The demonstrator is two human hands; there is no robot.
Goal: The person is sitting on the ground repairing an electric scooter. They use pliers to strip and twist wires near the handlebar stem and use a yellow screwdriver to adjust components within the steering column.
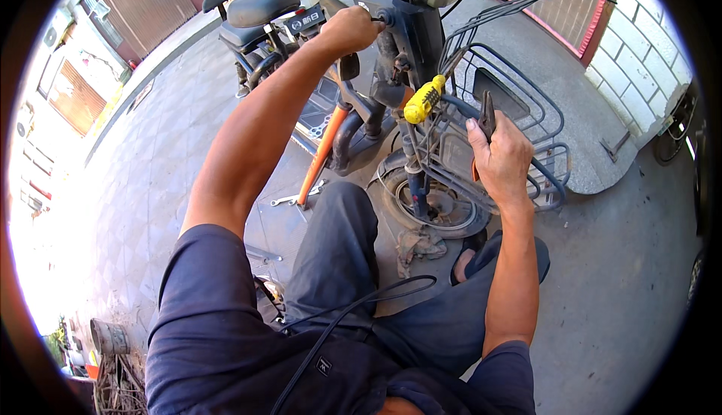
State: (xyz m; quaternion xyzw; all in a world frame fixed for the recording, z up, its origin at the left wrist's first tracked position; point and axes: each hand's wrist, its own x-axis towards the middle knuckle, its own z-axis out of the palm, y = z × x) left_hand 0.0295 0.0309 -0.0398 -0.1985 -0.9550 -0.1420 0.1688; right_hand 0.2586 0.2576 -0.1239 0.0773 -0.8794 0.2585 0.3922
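Note:
My left hand reaches far forward to the dark front panel of an electric scooter. Its fingers are closed at a small dark part there that I cannot make out. In my right hand, beside the wire basket, is a pair of pliers, jaws pointing up. A bit of orange handle shows below the thumb. Between both hands, a screwdriver with a yellow handle lies tilted at the basket's near side. Several black cables stretch from the basket toward the upper right.
Below the basket stands the front wheel, with a dirty rag on the floor against it. Wrenches lie by an orange bar. Another scooter with a black seat is parked behind. A white block wall borders the right.

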